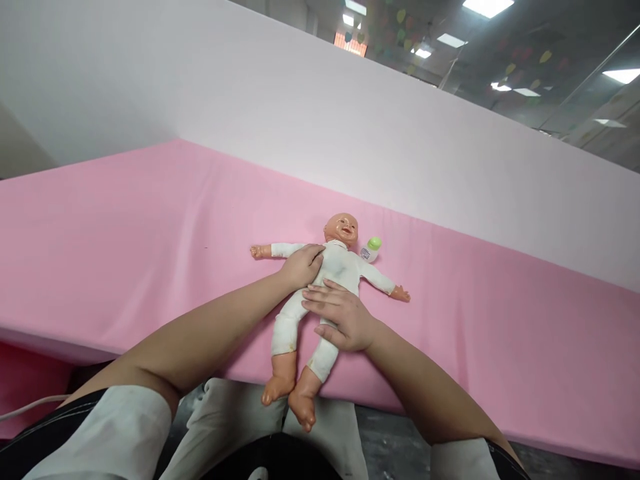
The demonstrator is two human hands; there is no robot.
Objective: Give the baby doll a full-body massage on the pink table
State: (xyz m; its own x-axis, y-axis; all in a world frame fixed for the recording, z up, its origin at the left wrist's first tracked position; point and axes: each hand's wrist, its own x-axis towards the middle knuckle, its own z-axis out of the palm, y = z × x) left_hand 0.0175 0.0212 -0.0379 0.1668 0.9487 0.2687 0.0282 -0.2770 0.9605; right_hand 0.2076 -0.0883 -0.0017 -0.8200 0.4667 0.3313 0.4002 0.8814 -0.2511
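Note:
A baby doll [341,265] in a white bodysuit lies on its back on a pink sheet [150,233], arms spread, bare feet hanging over the front edge. My left hand [303,265] rests on the doll's chest near its shoulder, fingers curled on the suit. My right hand [340,316] lies flat across the doll's belly and hip, fingers pointing left. A small white bottle with a green cap [371,249] lies beside the doll's head, apart from both hands.
A pale pink padded wall [300,113] rises behind the sheet. The sheet's front edge [450,417] runs close to my body, with grey floor below. A white cable [30,405] shows at the lower left.

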